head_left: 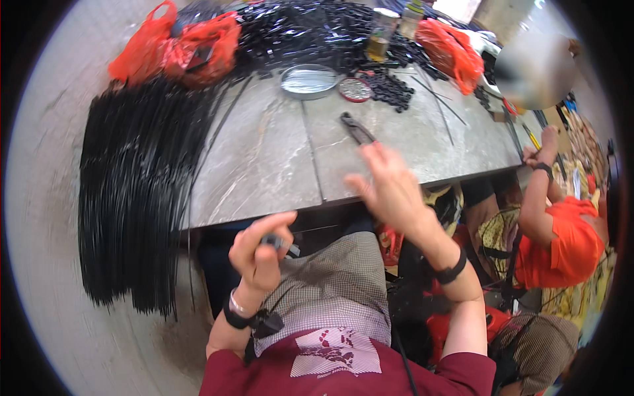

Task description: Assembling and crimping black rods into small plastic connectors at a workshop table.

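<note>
My left hand [259, 254] is raised just in front of the table's near edge, its fingers closed around a small dark grey piece [272, 241]. Too little of that piece shows to tell its kind. Over the tabletop, my right hand [395, 191] is stretched forward, fingers apart and holding nothing. Just beyond its fingertips lies a pair of dark pliers [357, 128], handles toward me; whether the fingers touch them I cannot tell. Farther back stand a round dish of thin silvery pieces [309, 80] and a small red-rimmed dish of tiny metal parts [355, 90].
Long black strips [135, 191] hang over the table's left end. Red plastic bags [205, 49], a heap of shiny black pieces [304, 30], a jar [382, 36] and small black parts [391, 91] occupy the far side. A co-worker in orange [561, 244] works at the right.
</note>
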Demonstrator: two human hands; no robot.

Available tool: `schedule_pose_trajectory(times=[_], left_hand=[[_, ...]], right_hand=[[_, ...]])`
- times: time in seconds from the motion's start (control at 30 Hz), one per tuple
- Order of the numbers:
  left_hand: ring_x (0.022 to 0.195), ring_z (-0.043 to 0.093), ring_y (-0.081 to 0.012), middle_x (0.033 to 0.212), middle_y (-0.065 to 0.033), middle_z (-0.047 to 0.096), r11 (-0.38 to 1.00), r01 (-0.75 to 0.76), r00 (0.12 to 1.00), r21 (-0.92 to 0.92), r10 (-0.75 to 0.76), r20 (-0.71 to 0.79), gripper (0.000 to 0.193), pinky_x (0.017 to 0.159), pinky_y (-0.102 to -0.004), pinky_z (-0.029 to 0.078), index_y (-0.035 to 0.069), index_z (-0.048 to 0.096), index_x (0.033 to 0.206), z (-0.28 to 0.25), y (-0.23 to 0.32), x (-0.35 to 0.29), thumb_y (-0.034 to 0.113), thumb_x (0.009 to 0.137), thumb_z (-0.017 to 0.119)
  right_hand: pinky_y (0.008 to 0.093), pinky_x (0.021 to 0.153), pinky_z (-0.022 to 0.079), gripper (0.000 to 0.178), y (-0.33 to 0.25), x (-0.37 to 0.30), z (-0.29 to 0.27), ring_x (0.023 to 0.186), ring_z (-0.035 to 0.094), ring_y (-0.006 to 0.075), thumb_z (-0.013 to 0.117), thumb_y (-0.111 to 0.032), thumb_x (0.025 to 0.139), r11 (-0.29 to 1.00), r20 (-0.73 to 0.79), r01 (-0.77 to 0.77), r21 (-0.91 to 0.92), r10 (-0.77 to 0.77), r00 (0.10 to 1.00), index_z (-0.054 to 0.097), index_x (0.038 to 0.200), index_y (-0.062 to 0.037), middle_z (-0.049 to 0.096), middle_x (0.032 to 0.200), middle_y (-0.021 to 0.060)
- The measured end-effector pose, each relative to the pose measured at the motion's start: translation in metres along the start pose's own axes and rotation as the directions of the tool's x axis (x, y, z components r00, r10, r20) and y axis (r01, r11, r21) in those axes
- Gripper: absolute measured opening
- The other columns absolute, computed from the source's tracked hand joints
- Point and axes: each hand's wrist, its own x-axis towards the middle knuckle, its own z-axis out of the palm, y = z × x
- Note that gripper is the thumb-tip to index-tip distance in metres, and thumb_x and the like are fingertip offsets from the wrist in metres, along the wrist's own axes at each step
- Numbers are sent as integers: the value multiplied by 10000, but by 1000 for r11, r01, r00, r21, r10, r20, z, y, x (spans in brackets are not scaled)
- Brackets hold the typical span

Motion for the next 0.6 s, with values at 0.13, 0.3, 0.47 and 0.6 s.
schedule_pose_trajectory(times=[0.13, 0.3, 0.47, 0.6], left_hand=[[534, 444, -93, 673, -54, 520, 936, 274, 962, -219, -268, 61, 576, 476, -229, 337, -75, 554, 1039, -13, -19, 15, 486, 971, 443], [537, 431, -98, 645, -51, 485, 890, 256, 964, -378, -264, 32, 490, 478, -222, 341, -38, 536, 976, -17, -27, 24, 435, 999, 408], [496, 318, -38, 598, 22, 388, 895, 270, 950, -355, -308, -54, 509, 453, -190, 259, -45, 580, 1011, -24, -21, 28, 409, 1029, 350], [488, 309, -23, 588, 44, 381, 918, 276, 938, -285, -322, -130, 560, 448, -180, 245, -46, 622, 1055, -12, -24, 30, 431, 1031, 329]], right_hand=[[431, 795, 476, 448, 58, 14, 45, 981, 545, 345, 609, -312, 880, 905, 18, -170, -390, 192, 981, 517, 1185, 4, 546, 1088, 166], [360, 717, 469, 263, 91, 15, 28, 823, 582, 265, 539, -210, 936, 991, 76, -116, 61, 112, 991, 574, 1097, -5, 586, 837, 127], [258, 596, 420, 206, -13, -4, -30, 685, 485, 63, 566, -151, 943, 636, 598, -540, 551, 150, 787, 575, 1078, 5, 481, 714, -17], [337, 657, 458, 363, -35, -19, -24, 738, 574, 280, 597, -67, 877, 858, 405, -37, 513, -204, 892, 522, 1224, 9, 569, 857, 143]])
